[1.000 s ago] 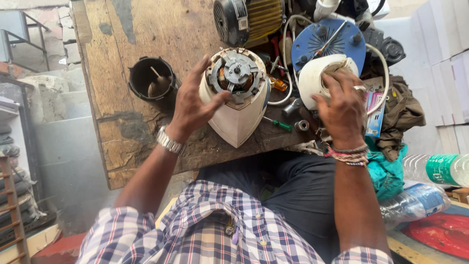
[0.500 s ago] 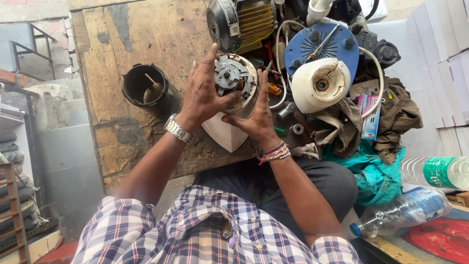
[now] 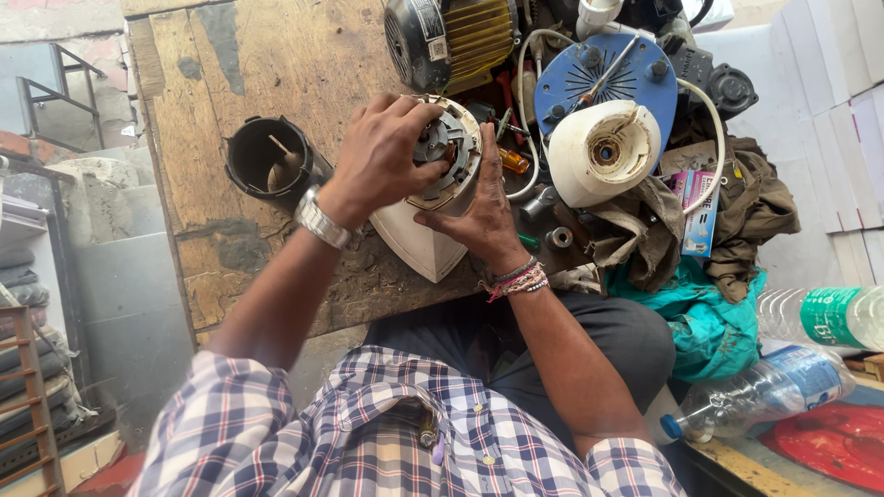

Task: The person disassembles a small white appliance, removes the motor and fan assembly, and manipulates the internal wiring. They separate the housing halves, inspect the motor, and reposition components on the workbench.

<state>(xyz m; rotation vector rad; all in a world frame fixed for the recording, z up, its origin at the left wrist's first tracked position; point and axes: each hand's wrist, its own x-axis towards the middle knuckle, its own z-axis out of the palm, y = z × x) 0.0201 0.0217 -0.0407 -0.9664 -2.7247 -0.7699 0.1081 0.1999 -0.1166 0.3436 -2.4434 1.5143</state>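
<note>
**Both hands on the opened white appliance base**

Nearest me, I am seeing a checked shirt (image 3: 405, 433) and dark trousers below the bench edge. On the worn wooden bench (image 3: 230, 83), my right hand (image 3: 479, 216) is lying flat against the near right side of the white appliance base (image 3: 419, 244), fingers extended and pressing rather than wrapping. My left hand (image 3: 378, 156) is curling over its exposed motor top (image 3: 447, 147), fingertips bent onto the metal parts; whether it is pinching anything I cannot tell. A black cup (image 3: 267, 156) is standing left of it. Farther back, a white cone-shaped housing (image 3: 603, 152) is resting against a blue disc (image 3: 599, 78), beside a yellow-wound motor (image 3: 451, 37).
</note>
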